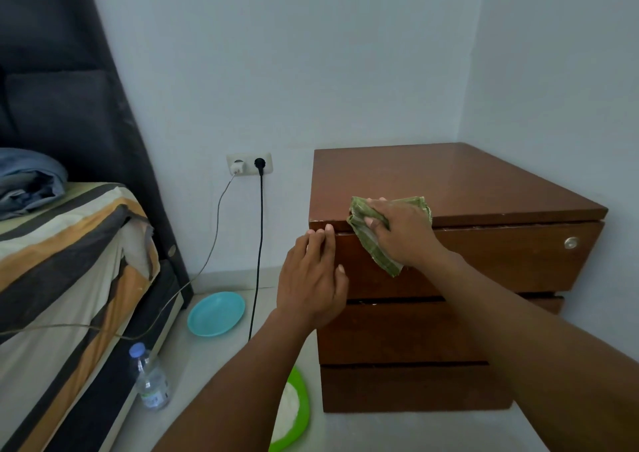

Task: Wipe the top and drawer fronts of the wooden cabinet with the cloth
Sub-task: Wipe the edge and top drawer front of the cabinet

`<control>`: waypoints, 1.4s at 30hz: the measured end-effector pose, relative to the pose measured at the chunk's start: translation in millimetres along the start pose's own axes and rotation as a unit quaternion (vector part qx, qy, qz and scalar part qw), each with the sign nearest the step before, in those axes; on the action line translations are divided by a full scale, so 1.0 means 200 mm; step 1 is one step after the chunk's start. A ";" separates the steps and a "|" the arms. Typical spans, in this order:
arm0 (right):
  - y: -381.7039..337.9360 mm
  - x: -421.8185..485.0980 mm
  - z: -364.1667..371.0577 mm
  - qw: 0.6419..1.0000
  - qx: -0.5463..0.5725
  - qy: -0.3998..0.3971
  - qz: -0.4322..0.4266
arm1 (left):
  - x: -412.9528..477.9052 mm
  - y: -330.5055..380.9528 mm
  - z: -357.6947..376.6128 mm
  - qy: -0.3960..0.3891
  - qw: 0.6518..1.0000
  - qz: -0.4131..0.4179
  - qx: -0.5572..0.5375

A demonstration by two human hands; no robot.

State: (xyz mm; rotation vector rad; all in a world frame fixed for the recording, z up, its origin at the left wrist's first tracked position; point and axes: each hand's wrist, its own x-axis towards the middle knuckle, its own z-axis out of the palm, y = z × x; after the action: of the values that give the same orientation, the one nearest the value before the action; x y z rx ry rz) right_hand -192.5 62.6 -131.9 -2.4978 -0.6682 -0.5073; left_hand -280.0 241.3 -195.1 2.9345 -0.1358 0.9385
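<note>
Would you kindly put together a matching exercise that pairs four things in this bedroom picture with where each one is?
Things:
1. cloth
2. plate
3. bottle
4. left hand

Places:
A. on the floor below the wall socket
B. fingertips on the cabinet at its top front-left corner
C. held by the right hand, draped over the cabinet's top front edge
D. upright on the floor beside the bed

Pairs: 1-C, 2-A, 3-D, 4-B
</note>
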 end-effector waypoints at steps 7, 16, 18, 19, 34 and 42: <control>0.01 0.00 0.00 1.000 0.005 0.009 -0.008 | 0.02 0.00 -0.02 -0.013 1.000 0.000 0.012; 0.02 -0.06 -0.01 1.000 -0.001 0.017 -0.019 | 0.02 0.05 -0.06 -0.019 0.999 -0.023 0.036; 0.03 -0.08 -0.01 0.999 -0.009 0.021 -0.026 | 0.02 0.06 -0.08 -0.017 0.999 -0.025 0.043; 0.03 -0.10 -0.02 0.999 -0.013 0.025 -0.030 | 0.03 0.07 -0.09 -0.016 0.998 -0.025 0.047; 0.02 -0.19 -0.03 0.996 -0.024 0.025 -0.080 | 0.01 0.02 -0.17 0.019 1.000 0.003 0.008; -0.14 -0.08 0.03 0.990 -0.014 0.022 -0.142 | -0.11 -0.14 -0.10 0.028 0.990 -0.062 -0.125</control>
State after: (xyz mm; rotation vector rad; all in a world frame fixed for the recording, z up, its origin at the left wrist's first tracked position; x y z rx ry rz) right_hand -220.3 81.5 -133.4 -2.4212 -1.0134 -0.6755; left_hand -306.4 273.1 -193.1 2.6515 -0.0629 0.9116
